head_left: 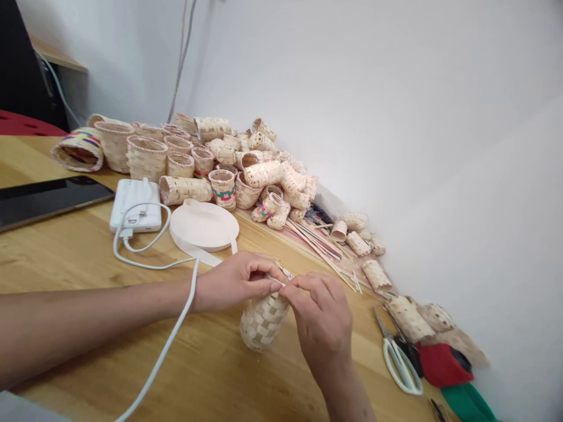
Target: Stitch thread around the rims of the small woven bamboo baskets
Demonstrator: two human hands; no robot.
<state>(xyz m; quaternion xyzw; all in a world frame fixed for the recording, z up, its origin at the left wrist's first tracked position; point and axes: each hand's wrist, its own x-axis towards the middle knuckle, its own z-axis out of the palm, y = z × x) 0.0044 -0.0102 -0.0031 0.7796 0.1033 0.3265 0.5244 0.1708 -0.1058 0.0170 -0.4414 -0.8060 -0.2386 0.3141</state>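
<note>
A small woven basket (264,322) of pale strips stands tilted on the wooden table, its rim up between my two hands. My left hand (240,281) pinches the rim from the left, thumb and forefinger pressed together. From the right, my right hand (323,310) pinches the same rim, its fingertips meeting those of the left. Part of the rim is hidden behind the fingers. Just behind my left hand lies a flat roll of white ribbon (204,225), with loose ends trailing towards that hand.
Many woven baskets (147,158) are piled along the wall. A white power bank (136,205) with a cable and a black phone (53,199) lie left. White-handled scissors (400,363), red ribbon (442,363) and green ribbon (468,401) are at the right. Thin strips (319,243) lie behind.
</note>
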